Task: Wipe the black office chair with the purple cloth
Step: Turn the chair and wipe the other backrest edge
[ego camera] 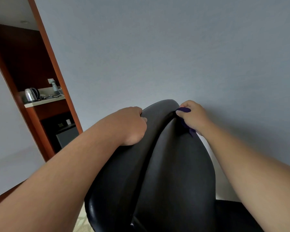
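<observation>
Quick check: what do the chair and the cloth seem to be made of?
The chair: smooth black leather or imitation leather, going by its soft sheen and padded seam; which, I cannot tell. The cloth: soft matte purple fabric, crumpled in the right hand.

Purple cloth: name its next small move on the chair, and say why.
Probably drag it down the central crease toward the camera. The right hand grips the bunched purple cloth at the top of the black office chair's crease, the left hand grips the upper edge, seemingly steadying it.
</observation>
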Demonstrator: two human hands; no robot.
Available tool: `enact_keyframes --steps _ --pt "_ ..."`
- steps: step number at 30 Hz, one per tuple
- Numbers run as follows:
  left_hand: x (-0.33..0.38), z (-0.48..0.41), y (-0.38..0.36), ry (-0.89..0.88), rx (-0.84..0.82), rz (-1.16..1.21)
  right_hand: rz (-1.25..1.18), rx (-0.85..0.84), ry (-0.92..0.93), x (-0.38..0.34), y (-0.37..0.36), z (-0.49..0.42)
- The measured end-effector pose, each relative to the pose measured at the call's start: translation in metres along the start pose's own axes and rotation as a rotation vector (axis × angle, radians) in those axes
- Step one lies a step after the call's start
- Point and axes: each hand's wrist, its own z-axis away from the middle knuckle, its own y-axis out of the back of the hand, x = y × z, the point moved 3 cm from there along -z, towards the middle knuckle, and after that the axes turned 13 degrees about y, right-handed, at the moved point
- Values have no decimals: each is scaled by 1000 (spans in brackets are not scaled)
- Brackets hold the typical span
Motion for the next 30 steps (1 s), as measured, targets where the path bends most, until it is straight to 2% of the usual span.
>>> enact_keyframes --steps 5,10,14,17,23,30 --pt "1 3 1 8 -2 15 -143 -14 105 -49 -3 62" --pt "1 10 2 27 7 30 -209 -97 215 -97 -1 118" --pt "1 13 2 27 13 25 -264 -152 230 -104 -1 127" --pt "1 13 1 31 18 23 -201 -132 238 -96 -2 109" --pt "-1 11 0 18 10 24 -115 6 98 -42 -11 47" --pt "-4 3 -1 9 23 35 101 -71 -101 7 -16 -14"
